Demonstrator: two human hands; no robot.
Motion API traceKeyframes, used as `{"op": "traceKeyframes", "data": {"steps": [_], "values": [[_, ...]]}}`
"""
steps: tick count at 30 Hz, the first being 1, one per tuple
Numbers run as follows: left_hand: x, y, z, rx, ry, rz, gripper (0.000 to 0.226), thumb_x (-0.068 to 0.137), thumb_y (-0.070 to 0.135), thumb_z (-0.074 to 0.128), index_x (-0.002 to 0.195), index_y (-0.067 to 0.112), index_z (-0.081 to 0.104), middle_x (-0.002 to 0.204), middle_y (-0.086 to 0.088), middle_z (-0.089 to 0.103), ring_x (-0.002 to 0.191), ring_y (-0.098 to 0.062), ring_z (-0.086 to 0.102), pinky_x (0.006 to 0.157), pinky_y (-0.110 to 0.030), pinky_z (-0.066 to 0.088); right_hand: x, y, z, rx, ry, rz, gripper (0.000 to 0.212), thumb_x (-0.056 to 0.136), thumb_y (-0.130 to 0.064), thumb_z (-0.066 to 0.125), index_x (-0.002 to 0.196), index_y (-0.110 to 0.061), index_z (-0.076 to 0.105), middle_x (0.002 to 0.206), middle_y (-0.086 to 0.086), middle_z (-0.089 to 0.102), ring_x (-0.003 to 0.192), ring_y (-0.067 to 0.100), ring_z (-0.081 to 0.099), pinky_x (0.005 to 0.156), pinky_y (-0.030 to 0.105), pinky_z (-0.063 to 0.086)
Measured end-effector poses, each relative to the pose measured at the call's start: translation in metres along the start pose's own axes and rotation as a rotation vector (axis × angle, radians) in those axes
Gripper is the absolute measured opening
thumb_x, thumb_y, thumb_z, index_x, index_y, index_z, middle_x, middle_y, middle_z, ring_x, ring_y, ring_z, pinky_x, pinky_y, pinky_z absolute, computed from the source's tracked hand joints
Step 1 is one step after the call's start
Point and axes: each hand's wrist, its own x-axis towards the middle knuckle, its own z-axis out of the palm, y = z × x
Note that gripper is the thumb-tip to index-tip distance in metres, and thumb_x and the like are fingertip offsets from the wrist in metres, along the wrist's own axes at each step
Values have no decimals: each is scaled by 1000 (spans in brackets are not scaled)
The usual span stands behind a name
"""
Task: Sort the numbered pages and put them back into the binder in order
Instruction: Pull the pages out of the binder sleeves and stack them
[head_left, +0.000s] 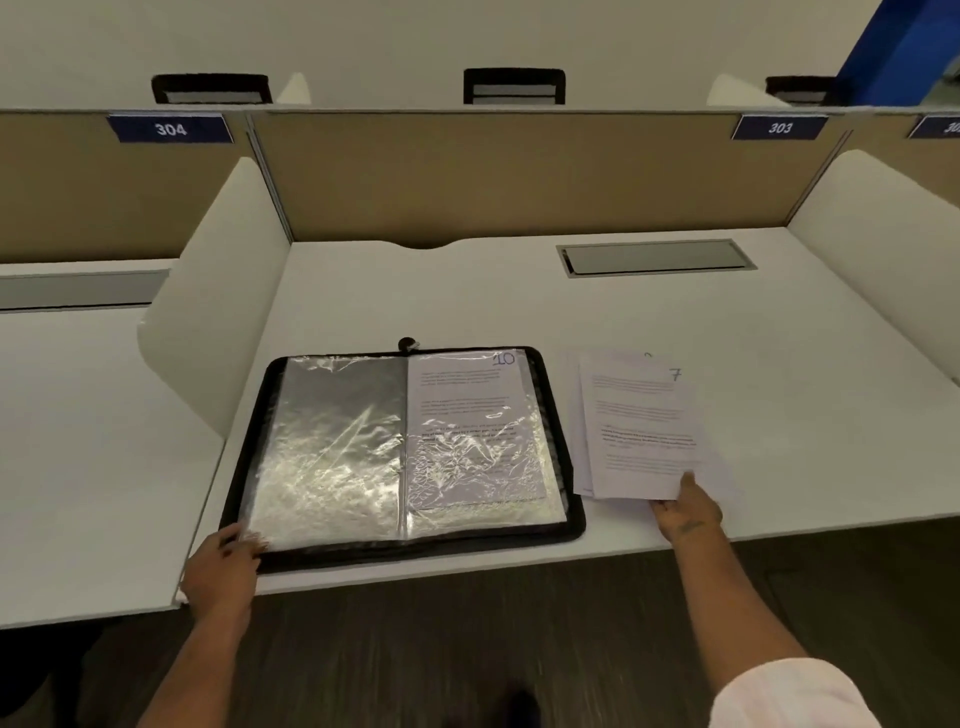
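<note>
**Binder open, page stack pinched**

Binder (415, 552) lies open flat at the desk's (467, 306) near edge, page 10 (470, 415) in its right sleeve. Left hand (226, 564) rests on its near-left corner, can't tell if gripping. Right hand (687, 512) pinches the near edge of the loose pages (641, 431), 7 on top, just right of the binder.

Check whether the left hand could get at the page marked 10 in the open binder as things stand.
Probably yes. The left hand rests at the near left corner of the binder, and nothing lies across the open spread toward page 10. That page sits inside a plastic sleeve, though.
</note>
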Motion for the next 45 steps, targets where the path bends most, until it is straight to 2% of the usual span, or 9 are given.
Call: {"op": "traceKeyframes", "data": {"steps": [5, 8, 11, 16, 21, 29, 38, 41, 45], "values": [[1, -4, -7, -17, 46, -45, 36, 92, 4, 59, 126, 16, 64, 120, -11, 64, 105, -29, 61, 92, -42, 52, -32, 27, -17, -221, 98, 49, 57, 98, -53, 43, 121, -3, 57, 97, 9, 66, 93, 24, 64, 88, 37, 50], [-10, 4, -6, 88, 160, 43, 44, 90, -1, 53, 132, 15, 58, 131, -15, 56, 115, -35, 55, 97, -51, 49, -65, 61, -15, -612, 103, -228, 50, 97, -51, 49, 95, -3, 64, 81, 9, 67, 74, 20, 66, 65, 31, 52], [-25, 17, 14, 286, 74, 469, 42, 89, 0, 60, 130, 7, 55, 132, -18, 53, 123, -37, 48, 102, -50, 42, -94, 97, 0, -1086, -153, -659, 38, 99, -41, 48, 79, -12, 60, 79, 6, 64, 70, 19, 61, 59, 28, 47], [-52, 30, 83, 733, -336, 991, 60, 97, 50, 41, 149, 19, 38, 159, -6, 28, 146, -23, 25, 117, -44, 27, -94, 149, 14, -1678, -553, -1242, 39, 100, -42, 45, 131, -22, 59, 140, 10, 53, 128, 26, 52, 103, 39, 43], [-80, 31, 138, 1084, -654, 1071, 72, 97, 64, 16, 157, 27, 0, 160, 3, -21, 148, -15, -21, 122, -41, -6, -88, 152, 22, -2027, -566, -1189, 82, 85, -64, -17, 155, -33, 11, 162, 18, -4, 150, 33, -2, 116, 50, -1], [-73, 11, 161, 1172, -850, 1016, 80, 94, 72, 18, 157, 27, -2, 162, 1, -20, 149, -16, -19, 123, -45, 0, -72, 168, 25, -2080, -452, -1185, 60, 101, -54, 9, 146, -30, 40, 143, 28, 45, 132, 42, 46, 100, 63, 38], [-67, 15, 162, 1149, -882, 991, 77, 94, 68, 22, 157, 27, 5, 163, 3, -15, 150, -14, -14, 122, -41, 2, -68, 165, 37, -1987, -563, -1282, 71, 98, -59, 4, 154, -19, 22, 156, 13, 30, 144, 27, 29, 115, 50, 17], [-65, 18, 162, 1136, -891, 992, 67, 101, 56, 29, 158, 25, 10, 164, 2, -10, 151, -13, -11, 123, -40, 3, -59, 162, 31, -1915, -621, -1378, 57, 100, -47, 26, 132, -15, 59, 140, 14, 54, 129, 27, 54, 108, 53, 30], [-65, 18, 159, 1145, -883, 1022, 62, 104, 50, 28, 157, 22, 13, 165, 0, -8, 151, -15, -9, 122, -40, 4, -39, 161, 24, -1586, -601, -1717, 18, 89, -17, 56, 100, -14, 70, 115, 12, 69, 108, 26, 66, 109, 53, 33]]}}
